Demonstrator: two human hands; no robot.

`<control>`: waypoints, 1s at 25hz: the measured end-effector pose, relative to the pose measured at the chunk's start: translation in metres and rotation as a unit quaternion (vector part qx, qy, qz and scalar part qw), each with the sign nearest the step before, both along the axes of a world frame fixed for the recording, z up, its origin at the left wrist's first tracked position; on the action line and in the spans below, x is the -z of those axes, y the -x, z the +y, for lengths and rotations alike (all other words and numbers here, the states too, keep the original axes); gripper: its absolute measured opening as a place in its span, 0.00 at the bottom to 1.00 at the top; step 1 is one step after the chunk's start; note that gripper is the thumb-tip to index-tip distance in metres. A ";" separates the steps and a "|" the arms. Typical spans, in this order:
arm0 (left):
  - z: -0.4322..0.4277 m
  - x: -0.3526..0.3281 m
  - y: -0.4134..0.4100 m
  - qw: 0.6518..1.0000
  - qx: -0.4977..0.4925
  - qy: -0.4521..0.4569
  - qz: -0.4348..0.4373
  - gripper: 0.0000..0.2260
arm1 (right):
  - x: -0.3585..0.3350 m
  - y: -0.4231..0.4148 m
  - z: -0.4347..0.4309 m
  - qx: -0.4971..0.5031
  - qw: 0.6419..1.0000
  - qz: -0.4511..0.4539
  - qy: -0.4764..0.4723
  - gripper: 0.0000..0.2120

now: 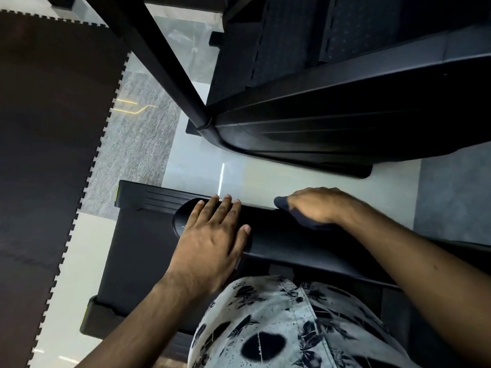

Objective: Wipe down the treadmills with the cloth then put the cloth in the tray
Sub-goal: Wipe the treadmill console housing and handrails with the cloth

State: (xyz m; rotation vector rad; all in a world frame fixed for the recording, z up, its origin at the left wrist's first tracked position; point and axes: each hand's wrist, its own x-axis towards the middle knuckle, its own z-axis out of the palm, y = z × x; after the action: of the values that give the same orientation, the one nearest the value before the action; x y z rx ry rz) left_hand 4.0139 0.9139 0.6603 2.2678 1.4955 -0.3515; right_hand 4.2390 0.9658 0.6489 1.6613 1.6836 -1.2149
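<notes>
A black treadmill (148, 251) lies below me, its rounded front housing running left to right. My left hand (212, 235) rests flat on that housing, fingers spread, holding nothing. My right hand (316, 205) presses a dark blue cloth (305, 220) onto the housing's far edge; only the cloth's edges show under the palm and at the fingertips. A second black treadmill (345, 123) stands beyond, across a strip of pale floor. No tray is in view.
A black upright post (170, 75) of the far treadmill slants up to the left. Dark interlocking floor mats (47, 142) cover the left side. Grey carpet (143, 144) and glossy pale floor (292, 179) lie between the machines. My patterned shirt (287, 328) fills the bottom.
</notes>
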 end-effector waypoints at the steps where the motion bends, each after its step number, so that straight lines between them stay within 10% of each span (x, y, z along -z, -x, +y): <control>1: 0.001 0.000 -0.002 1.000 0.005 0.001 -0.002 0.31 | -0.002 0.005 -0.007 0.013 1.000 0.006 -0.014 0.18; 7: 0.002 0.002 -0.010 0.999 0.039 0.018 -0.008 0.31 | 0.001 -0.025 -0.011 0.080 0.995 -0.056 0.021 0.31; 12: 0.004 0.003 -0.019 0.998 0.063 0.029 -0.013 0.31 | -0.014 -0.010 -0.033 0.055 0.997 0.009 -0.055 0.13; 25: 0.004 -0.001 -0.060 0.991 0.112 0.067 -0.036 0.36 | -0.014 -0.062 -0.044 0.142 0.988 -0.061 0.003 0.22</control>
State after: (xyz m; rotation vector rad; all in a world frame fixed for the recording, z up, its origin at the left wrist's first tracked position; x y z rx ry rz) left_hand 4.0735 0.9179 0.6614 2.3179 1.1498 -0.4168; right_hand 4.3005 0.9220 0.6629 1.9790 1.4042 -1.2142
